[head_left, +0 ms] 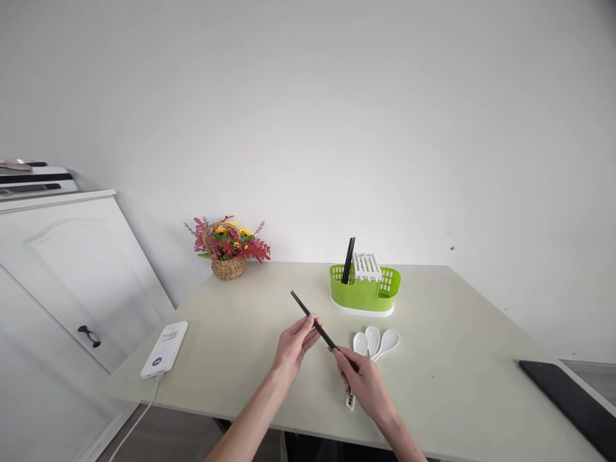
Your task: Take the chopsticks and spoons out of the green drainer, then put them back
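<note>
A pair of black chopsticks [308, 313] is held above the pale table [457, 359], slanting from upper left to lower right. My left hand [294, 343] pinches them near the middle. My right hand [366, 384] grips their lower end. Just beyond my right hand lie three white spoons [375, 340] with their bowls pointing away from me. Behind them stands a green cutlery holder [366, 292] on a white base, with black chopsticks [348, 260] upright in its left section and a white insert [366, 265] at its middle.
A small basket of red and yellow flowers [228, 247] stands at the back left by the wall. A white power bank [165, 348] with a cable lies at the table's left edge. A black flat object [570, 398] lies at the right edge. A white cabinet [72, 269] stands on the left.
</note>
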Motion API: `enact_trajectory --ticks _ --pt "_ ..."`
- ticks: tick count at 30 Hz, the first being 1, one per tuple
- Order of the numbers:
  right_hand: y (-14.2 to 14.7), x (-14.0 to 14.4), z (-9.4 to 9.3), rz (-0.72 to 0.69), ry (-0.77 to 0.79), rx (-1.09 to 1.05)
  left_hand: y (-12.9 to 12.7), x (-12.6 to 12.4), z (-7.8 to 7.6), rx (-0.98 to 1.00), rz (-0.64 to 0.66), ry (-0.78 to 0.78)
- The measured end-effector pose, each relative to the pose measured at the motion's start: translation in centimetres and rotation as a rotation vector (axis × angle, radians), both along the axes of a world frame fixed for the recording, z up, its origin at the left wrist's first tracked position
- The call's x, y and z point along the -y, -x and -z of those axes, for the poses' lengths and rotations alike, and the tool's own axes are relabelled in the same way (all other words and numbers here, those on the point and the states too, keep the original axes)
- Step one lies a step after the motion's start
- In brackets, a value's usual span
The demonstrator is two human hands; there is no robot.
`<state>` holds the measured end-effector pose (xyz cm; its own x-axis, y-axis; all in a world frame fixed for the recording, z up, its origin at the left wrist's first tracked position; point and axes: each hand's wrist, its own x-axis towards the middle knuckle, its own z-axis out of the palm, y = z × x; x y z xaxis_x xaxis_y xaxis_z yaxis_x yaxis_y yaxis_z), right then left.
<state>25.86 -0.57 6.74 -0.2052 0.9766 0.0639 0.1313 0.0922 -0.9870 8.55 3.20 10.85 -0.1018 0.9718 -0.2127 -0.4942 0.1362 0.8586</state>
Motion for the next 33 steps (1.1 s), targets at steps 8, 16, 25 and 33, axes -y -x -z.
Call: enact_trajectory --ticks 8,16,25,33 --pt "-0.8 0.4 -0.4 -0.068 -0.025 -0.051 0.1 0.0 -0.4 -0.040 0.061 -0.031" --pt "-1.5 0.3 -1.7 -0.105 -0.055 -0.113 -0.6 -0.3 -2.1 -0.136 0.057 -0.123" --pt "-3.7 0.2 -2.9 -0.003 -0.036 -0.218 0.1 -2.9 -6.5 -0.041 -0.174 -0.183" --pt "-8.4 0.5 -1.1 0.131 -0.015 -0.175 1.5 -5.0 -8.6 -0.031 -0.262 -0.247"
